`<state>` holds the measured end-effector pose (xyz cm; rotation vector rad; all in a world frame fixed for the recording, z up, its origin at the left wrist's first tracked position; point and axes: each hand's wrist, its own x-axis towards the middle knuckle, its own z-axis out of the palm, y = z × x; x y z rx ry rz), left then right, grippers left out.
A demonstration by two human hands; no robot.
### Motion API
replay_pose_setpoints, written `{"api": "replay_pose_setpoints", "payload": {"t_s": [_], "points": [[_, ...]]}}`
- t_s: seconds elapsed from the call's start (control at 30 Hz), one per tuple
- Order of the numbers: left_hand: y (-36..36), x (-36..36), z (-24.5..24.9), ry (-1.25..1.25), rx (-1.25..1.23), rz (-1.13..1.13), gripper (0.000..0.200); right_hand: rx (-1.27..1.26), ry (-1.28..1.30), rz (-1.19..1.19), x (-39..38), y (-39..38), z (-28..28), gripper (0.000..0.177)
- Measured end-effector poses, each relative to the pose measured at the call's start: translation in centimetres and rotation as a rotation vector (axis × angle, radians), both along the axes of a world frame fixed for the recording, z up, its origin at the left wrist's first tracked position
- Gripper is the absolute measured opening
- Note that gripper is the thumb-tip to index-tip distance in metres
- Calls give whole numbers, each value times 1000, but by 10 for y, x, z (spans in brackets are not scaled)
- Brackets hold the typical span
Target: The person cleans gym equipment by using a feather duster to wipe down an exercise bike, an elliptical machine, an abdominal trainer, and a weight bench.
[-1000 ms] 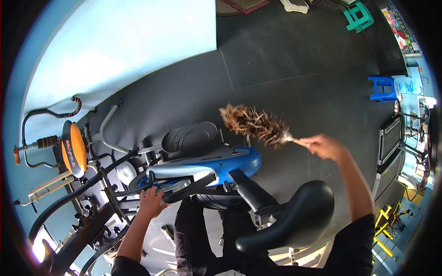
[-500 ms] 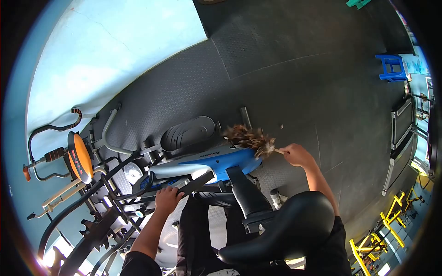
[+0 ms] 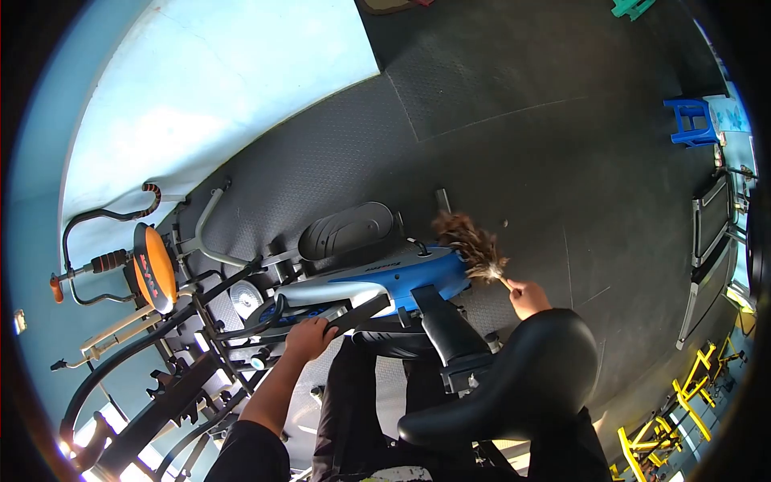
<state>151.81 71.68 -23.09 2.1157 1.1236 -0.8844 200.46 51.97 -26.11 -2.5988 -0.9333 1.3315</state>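
In the head camera's view, looking down, the person's right hand (image 3: 528, 300), beyond a black saddle (image 3: 522, 377), grips the thin handle of a brown feather duster (image 3: 470, 243), whose blurred feathers lie at the rounded end of the exercise machine's blue housing (image 3: 430, 275); whether they touch it is unclear. The left hand (image 3: 307, 339) lies at a dark bar (image 3: 360, 314) of the same machine, though how firmly its fingers close cannot be told.
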Motion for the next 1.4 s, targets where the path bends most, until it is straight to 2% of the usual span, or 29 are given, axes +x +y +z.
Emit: {"api": "replay_pose_setpoints", "payload": {"t_s": [0.03, 0.07, 0.2, 0.27, 0.4, 0.47, 0.5, 0.53, 0.57, 0.6, 0.67, 0.77, 0.9, 0.97, 1.0, 1.03, 1.07, 1.1, 1.13, 1.17, 1.2, 1.27, 1.3, 1.33, 1.37, 1.4], "points": [[-1, 0, 0, -1, 6, -7, 42, 104, -135, 54, -12, -25, -23, 26], [-1, -2, -1, -11, 12, -2, 41, -136, 219, -81, -3, -38, -41, 28], [0, 0, 2, -5, -8, -1, 39, 66, 268, -298, -19, -91, -54, 28], [0, 1, 5, -24, -9, -11, 40, 177, 297, -472, -96, -108, -50, 28], [-5, -4, -2, -103, 44, -63, 42, 443, 256, -907, -238, -89, -58, 28], [-9, -9, -8, -86, 75, -63, 41, 589, 193, -1137, -317, -41, -71, 29], [-9, -11, -11, -127, 69, -96, 41, 666, 159, -1243, -335, -67, -75, 29], [-7, -14, -13, -167, 69, -121, 42, 652, -106, -992, -355, -46, -92, 25], [-7, -20, -21, -271, 94, -141, 45, 577, 86, -820, -358, -26, -88, 49], [-7, -17, -18, -283, 91, -178, 47, 368, 98, -1127, -375, 20, -38, 44], [-6, -16, -20, -216, 78, -198, 49, 435, 195, -1442, -418, 58, -2, 61], [-3, -19, -27, -220, 81, -248, 50, 433, 263, -1452, -476, 53, 53, 65], [-2, -24, -34, -250, 119, -268, 50, 488, 261, -1421, -537, 36, 70, 66], [1, -27, -36, -256, 105, -262, 50, 500, 285, -1402, -519, 32, 47, 69], [2, -28, -41, -268, 82, -240, 50, 454, 226, -1398, -501, 34, 16, 68], [3, -29, -44, -255, 83, -216, 49, 469, 169, -1403, -485, 41, -29, 62], [0, -27, -42, -250, 94, -220, 49, 555, 155, -1571, -440, 36, -16, 46], [-6, -23, -33, -259, 98, -201, 49, 623, 103, -1638, -433, 56, -101, 34], [-6, -22, -30, -266, 99, -183, 49, 501, 222, -1619, -410, 58, -127, 29], [2, -30, -45, -255, 114, -183, 48, 496, 256, -1668, -399, 58, -127, 32], [1, -31, -40, -240, 115, -182, 48, 485, 268, -1670, -416, 66, -123, 32], [-11, -19, -23, -263, 108, -182, 48, 383, 2, -1496, -470, 86, -109, 40], [-12, -20, -25, -256, 115, -158, 48, 207, 276, -1403, -503, 89, -107, 47], [-11, -20, -26, -276, 141, -185, 48, 176, 532, -954, -540, 86, -110, 29], [-10, -21, -26, -301, 164, -215, 48, 136, 747, -492, -573, 79, -110, 19], [-10, -22, -25, -308, 165, -197, 48, 206, 812, -134, -590, 75, -93, 22]]}}
